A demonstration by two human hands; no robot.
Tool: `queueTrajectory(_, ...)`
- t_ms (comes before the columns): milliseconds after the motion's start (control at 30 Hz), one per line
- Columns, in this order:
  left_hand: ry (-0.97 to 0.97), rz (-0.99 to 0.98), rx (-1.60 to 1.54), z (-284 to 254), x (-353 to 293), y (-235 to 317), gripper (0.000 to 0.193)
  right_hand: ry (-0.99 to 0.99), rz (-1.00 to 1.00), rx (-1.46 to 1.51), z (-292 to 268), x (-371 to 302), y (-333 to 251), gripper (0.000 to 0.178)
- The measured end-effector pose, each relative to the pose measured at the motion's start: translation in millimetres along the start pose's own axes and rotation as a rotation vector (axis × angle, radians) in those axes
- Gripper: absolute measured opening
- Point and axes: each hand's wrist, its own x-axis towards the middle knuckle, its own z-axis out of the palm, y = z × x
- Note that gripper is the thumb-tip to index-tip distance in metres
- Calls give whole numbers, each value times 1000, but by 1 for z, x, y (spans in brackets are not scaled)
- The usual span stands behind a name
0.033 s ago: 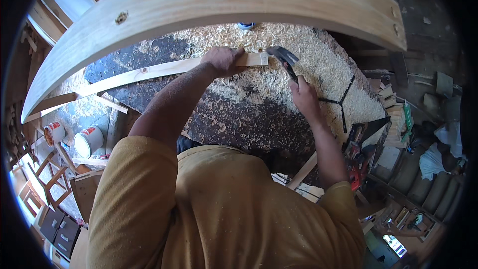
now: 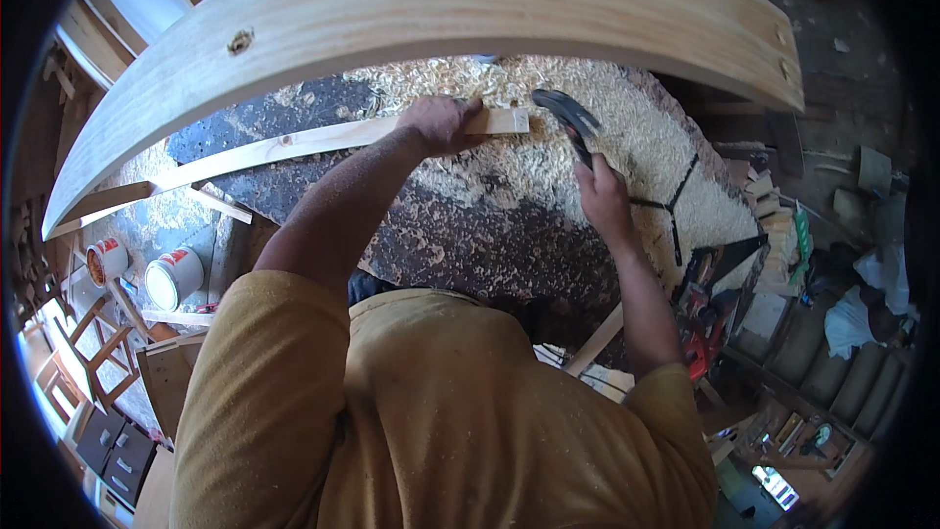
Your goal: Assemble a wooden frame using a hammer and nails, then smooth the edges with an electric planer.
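Observation:
In my right hand (image 2: 604, 193) is a dark claw hammer (image 2: 566, 110), gripped by the handle with its head raised just right of a wooden strip's end. My left hand (image 2: 441, 123) is wrapped over that pale wooden strip (image 2: 323, 140), close to its squared right end. The strip runs left across the dark workbench (image 2: 460, 225), which is strewn with wood shavings (image 2: 627, 137). A long wooden board (image 2: 411, 15) spans the far side and appears curved; it joins the strip's far left end. No nail is discernible at the strip's end.
Two white buckets (image 2: 174, 279) stand at the left near a wooden chair frame (image 2: 103, 353). A red tool (image 2: 697, 353) and stacked wood offcuts (image 2: 774, 235) lie on the right. A lit phone (image 2: 775, 486) rests lower right.
The hammer and my right hand have shifted slightly right, away from the strip's end, and the hammer head has tilted. My left hand keeps its hold on the strip.

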Motion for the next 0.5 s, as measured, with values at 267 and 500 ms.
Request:
queueTrajectory(267, -17, -11, -8, -1, -5, 8, 65, -223, 307, 96, 2, 5, 4, 23)
queueTrajectory(500, 71, 44, 2, 3, 1, 5, 61, 5, -149, -54, -5, -12, 3, 23)
